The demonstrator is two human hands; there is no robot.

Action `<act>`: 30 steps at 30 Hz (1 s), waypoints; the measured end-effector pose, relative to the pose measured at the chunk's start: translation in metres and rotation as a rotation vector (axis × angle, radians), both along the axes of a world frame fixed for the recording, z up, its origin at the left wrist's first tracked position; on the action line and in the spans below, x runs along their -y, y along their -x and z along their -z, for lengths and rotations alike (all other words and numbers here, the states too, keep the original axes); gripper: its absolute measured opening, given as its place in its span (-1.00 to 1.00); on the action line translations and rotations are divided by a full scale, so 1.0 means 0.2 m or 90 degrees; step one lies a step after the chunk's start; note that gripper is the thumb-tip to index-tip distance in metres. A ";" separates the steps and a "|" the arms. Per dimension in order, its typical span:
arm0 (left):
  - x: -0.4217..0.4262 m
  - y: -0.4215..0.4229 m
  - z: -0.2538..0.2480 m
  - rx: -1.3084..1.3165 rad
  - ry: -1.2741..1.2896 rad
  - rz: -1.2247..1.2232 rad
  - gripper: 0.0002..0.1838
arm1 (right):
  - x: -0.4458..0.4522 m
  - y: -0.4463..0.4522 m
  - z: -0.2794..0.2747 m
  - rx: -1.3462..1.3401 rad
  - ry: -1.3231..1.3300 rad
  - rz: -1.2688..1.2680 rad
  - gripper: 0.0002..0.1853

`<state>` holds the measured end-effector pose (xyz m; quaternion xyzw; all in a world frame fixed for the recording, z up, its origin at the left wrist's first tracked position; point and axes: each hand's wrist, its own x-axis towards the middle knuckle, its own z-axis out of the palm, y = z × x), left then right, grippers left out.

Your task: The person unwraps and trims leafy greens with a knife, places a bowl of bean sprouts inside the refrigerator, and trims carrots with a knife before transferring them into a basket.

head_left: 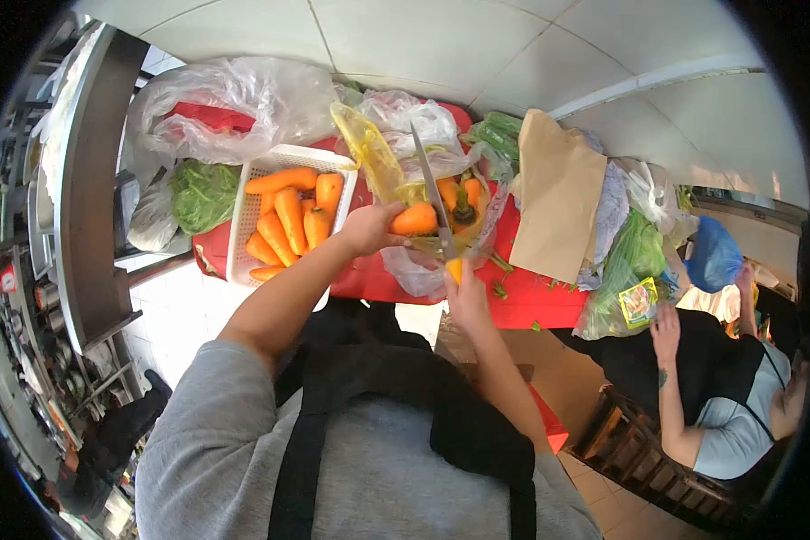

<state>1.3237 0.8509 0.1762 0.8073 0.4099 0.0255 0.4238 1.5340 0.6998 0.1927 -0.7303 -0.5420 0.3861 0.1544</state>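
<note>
My left hand (pixel 372 229) is closed around one end of a carrot (pixel 415 219), holding it over the red table (pixel 360 277). In my right hand (pixel 468 298) is a knife (pixel 435 196) with a yellow handle, its long blade pointing up and away from me. The blade lies right beside the carrot's cut-side end; whether it touches is unclear. Behind the blade, more carrots with dark green stem ends (pixel 463 212) sit in an open plastic bag (pixel 492 202). Left of my left hand, a white plastic basket (pixel 236 239) holds several whole carrots (pixel 289 220).
Clear plastic bags (pixel 288 99) and leafy greens (pixel 205 195) lie at the left. Brown paper (pixel 558 198) and bagged vegetables (pixel 634 270) lie at the right. A co-worker (pixel 724 396) at far right holds a blue bag (pixel 715 255). A metal shelf (pixel 85 207) stands at left.
</note>
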 end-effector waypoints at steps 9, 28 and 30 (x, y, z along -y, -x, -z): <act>0.21 0.16 -0.41 0.208 -0.253 -0.310 -0.43 | 0.10 0.04 -0.05 -0.003 0.013 0.121 -0.51; 0.04 -0.72 0.23 0.038 0.015 -0.359 -0.61 | 0.53 -0.15 -0.05 -0.093 -0.068 0.380 -0.67; 0.03 -0.70 0.24 0.173 -0.021 -0.315 -0.66 | 0.50 -0.12 -0.17 -0.153 -0.010 0.428 -0.66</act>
